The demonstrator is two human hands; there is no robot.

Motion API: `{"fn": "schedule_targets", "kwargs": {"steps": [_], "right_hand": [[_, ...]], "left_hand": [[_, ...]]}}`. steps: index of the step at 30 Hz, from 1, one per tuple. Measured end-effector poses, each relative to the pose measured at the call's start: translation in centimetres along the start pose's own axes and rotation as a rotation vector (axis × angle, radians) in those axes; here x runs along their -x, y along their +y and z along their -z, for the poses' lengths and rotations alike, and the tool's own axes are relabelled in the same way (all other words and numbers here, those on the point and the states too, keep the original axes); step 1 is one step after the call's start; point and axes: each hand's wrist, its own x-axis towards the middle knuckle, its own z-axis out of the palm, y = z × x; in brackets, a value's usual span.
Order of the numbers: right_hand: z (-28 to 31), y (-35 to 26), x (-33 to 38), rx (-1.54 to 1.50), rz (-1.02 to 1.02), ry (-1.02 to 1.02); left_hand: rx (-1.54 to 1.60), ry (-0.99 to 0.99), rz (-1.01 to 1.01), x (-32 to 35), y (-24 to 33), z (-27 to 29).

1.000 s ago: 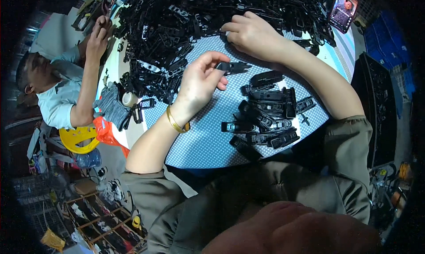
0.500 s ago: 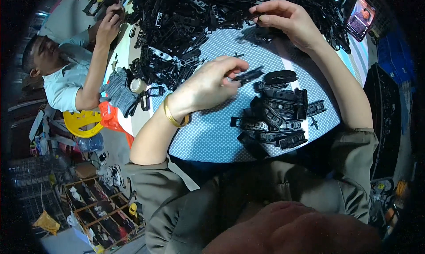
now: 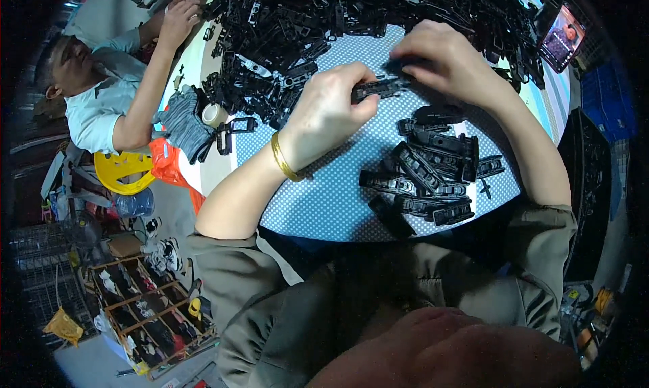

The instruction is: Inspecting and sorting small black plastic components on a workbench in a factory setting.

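My left hand (image 3: pixel 330 110), with a gold bangle at the wrist, pinches a long black plastic clip-like part (image 3: pixel 380 88) between thumb and fingers above the dotted blue cloth (image 3: pixel 318 198). Close to the far end of that part, my right hand (image 3: pixel 454 64) has its fingers curled with the thumb beneath. A dark piece seems to be in its fingertips, but shadow hides its shape. Nearer to me on the right lies a loose stack of similar long black parts (image 3: pixel 433 168), with a small black cross-shaped piece (image 3: pixel 485 188) beside it.
A big heap of black plastic parts (image 3: pixel 270 33) covers the far side. A phone (image 3: pixel 561 39) stands at the far right. Grey gloves (image 3: pixel 184 127) and a tape roll (image 3: pixel 214 115) lie left. A co-worker (image 3: pixel 111 94) sits at the left, hands near the heap.
My right hand has come from the heap's edge toward my left hand. My left hand has moved slightly up and right with the long black part, so both hands are now close together.
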Motion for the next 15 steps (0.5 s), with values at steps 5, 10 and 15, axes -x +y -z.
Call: {"fn": "schedule_targets", "kwargs": {"steps": [5,10,15], "right_hand": [[0.2,-1.3,-0.1,0.370,0.033,-0.080],[0.0,-0.5,-0.2,-0.039,-0.040,0.128],[0.2,-1.4,-0.4,0.054,0.098,0.171]], "left_hand": [[0.086,-0.156,0.250,0.0,0.0,1.0],[0.534,-0.157,0.326,-0.2,-0.9,-0.3],[0.506,0.087,0.194,-0.1,-1.1,-0.6]]}}
